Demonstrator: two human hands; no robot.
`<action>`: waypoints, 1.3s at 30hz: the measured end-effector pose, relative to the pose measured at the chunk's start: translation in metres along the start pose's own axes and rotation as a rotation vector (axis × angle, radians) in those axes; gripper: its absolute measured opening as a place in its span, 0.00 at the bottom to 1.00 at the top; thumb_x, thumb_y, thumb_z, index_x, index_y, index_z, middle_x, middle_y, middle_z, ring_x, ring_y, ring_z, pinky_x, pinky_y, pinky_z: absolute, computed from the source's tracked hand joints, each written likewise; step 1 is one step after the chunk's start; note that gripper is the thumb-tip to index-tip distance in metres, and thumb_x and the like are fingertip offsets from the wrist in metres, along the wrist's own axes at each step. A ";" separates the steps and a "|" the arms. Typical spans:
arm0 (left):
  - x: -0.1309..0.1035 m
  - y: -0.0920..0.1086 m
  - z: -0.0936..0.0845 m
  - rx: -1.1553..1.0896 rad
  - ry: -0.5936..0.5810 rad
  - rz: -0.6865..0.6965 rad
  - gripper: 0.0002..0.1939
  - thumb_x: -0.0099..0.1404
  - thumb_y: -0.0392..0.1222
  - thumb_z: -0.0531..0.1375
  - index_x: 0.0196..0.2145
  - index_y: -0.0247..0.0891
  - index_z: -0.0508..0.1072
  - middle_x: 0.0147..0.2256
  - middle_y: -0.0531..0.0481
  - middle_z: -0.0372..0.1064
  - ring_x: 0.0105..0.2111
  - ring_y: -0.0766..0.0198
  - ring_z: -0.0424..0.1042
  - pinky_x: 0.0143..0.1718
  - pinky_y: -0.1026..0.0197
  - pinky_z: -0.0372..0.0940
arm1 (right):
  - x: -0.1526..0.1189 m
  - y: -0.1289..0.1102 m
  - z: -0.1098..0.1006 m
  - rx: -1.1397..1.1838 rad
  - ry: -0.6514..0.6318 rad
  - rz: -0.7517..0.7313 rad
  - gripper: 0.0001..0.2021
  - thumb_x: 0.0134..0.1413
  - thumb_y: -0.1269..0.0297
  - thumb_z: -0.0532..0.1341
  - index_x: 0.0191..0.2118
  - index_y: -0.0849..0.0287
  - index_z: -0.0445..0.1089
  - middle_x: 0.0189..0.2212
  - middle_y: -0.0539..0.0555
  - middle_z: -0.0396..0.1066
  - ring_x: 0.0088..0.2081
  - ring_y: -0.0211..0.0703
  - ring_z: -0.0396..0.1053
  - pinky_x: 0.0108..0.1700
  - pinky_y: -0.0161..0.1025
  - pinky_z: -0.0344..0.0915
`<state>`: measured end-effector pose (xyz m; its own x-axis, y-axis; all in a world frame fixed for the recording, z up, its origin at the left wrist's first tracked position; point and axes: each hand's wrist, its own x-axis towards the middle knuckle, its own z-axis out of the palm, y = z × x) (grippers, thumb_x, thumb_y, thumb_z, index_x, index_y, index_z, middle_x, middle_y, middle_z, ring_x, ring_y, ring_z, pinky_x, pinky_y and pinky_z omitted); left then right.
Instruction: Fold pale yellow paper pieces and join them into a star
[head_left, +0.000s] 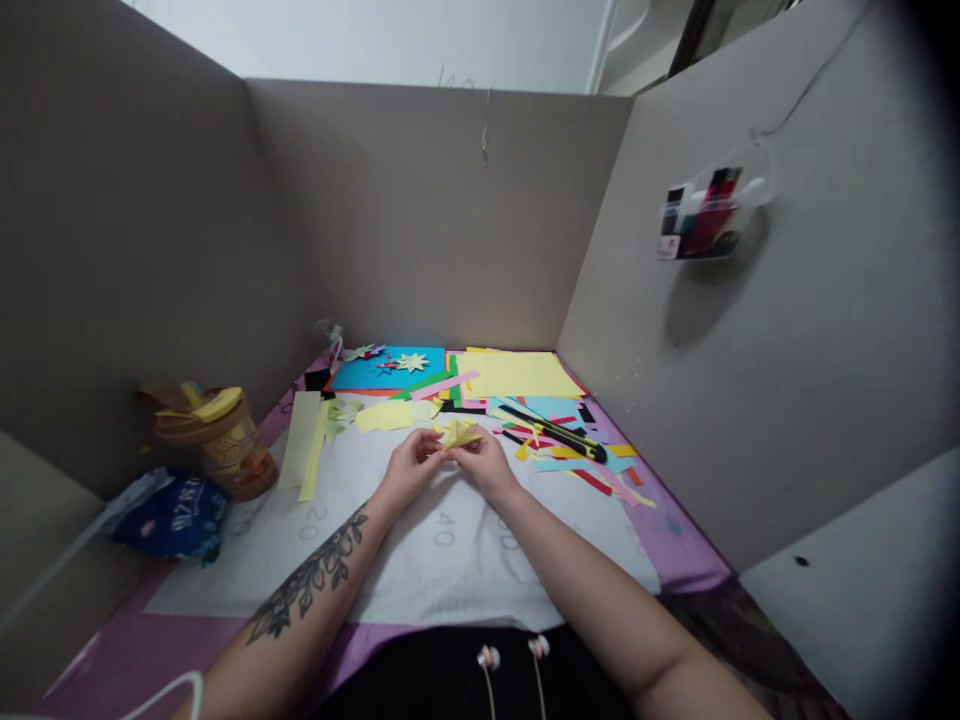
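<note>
A folded yellow paper piece with pointed tips is held between both hands above the white sheet. My left hand pinches its left side with the fingers closed. On its right side, my right hand grips it between thumb and fingers. Just beyond the hands lie cut yellow paper pieces. A pale folded star rests on blue paper at the back left. To the right of my right hand, a black and yellow cutter lies on scattered coloured strips.
A lidded cup and a blue packet stand at the left. Long pale strips lie beside the cup. Yellow sheets are stacked at the back. Grey partitions enclose the table; a clear container hangs on the right one.
</note>
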<state>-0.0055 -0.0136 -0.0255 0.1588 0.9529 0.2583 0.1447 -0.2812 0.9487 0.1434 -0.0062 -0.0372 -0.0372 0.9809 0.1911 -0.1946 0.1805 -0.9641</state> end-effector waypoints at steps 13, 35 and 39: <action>-0.006 0.007 -0.008 0.301 0.067 0.245 0.03 0.58 0.38 0.59 0.30 0.38 0.72 0.31 0.50 0.73 0.31 0.64 0.72 0.34 0.63 0.67 | -0.010 -0.008 -0.006 -0.477 -0.010 -0.364 0.02 0.47 0.66 0.61 0.27 0.57 0.69 0.28 0.51 0.68 0.34 0.43 0.67 0.33 0.37 0.62; -0.007 0.001 -0.016 0.506 0.022 0.707 0.08 0.64 0.35 0.57 0.35 0.39 0.77 0.35 0.46 0.75 0.35 0.64 0.74 0.37 0.62 0.70 | -0.004 0.004 -0.010 -0.202 -0.039 0.009 0.08 0.38 0.71 0.59 0.30 0.58 0.70 0.22 0.47 0.69 0.25 0.38 0.67 0.30 0.34 0.62; -0.007 0.000 -0.016 0.540 0.023 0.718 0.09 0.65 0.35 0.56 0.37 0.40 0.77 0.37 0.45 0.75 0.36 0.64 0.74 0.38 0.62 0.71 | -0.004 0.005 -0.010 -0.185 -0.040 0.020 0.07 0.38 0.70 0.59 0.30 0.58 0.69 0.22 0.47 0.70 0.25 0.39 0.67 0.30 0.34 0.63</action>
<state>-0.0217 -0.0184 -0.0239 0.3688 0.5277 0.7652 0.4588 -0.8193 0.3439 0.1525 -0.0080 -0.0447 -0.0793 0.9814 0.1749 -0.0096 0.1747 -0.9846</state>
